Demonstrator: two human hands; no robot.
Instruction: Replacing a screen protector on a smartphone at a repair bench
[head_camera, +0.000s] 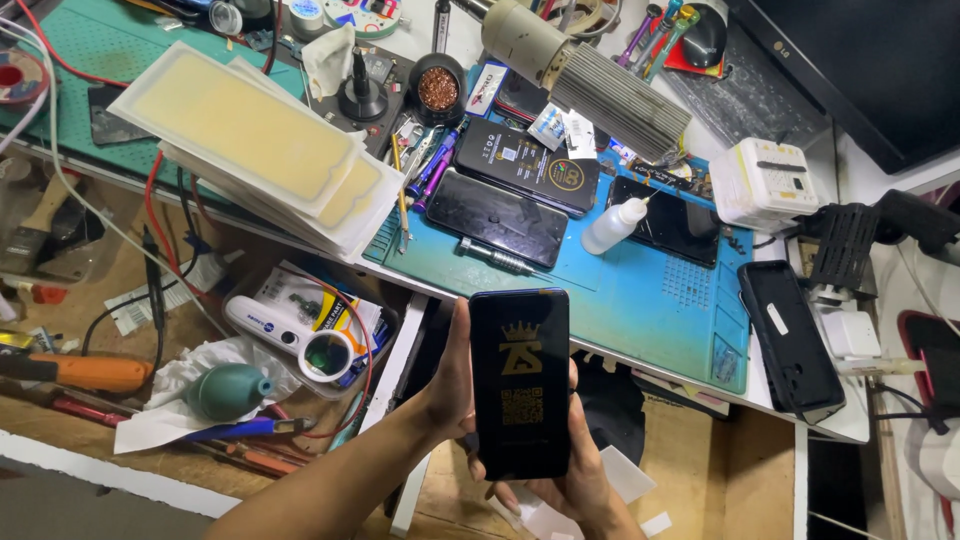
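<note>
Presently both hands, left and right, clamp a black phone by its edges, face up for viewing, just below the blue mat.

Both hands, left and right, grip black phone upright before blue mat; phones, bottle on mat.

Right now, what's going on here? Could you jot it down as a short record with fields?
Setting: cluttered repair bench with a blue work mat
Left hand: grips the left edge of a flat black package
Right hand: supports the package from below
Package: upright, gold crown emblem facing the camera
On the mat: two dark phones, a small white squeeze bottle
Left of the mat: stack of yellowish sheets
</note>
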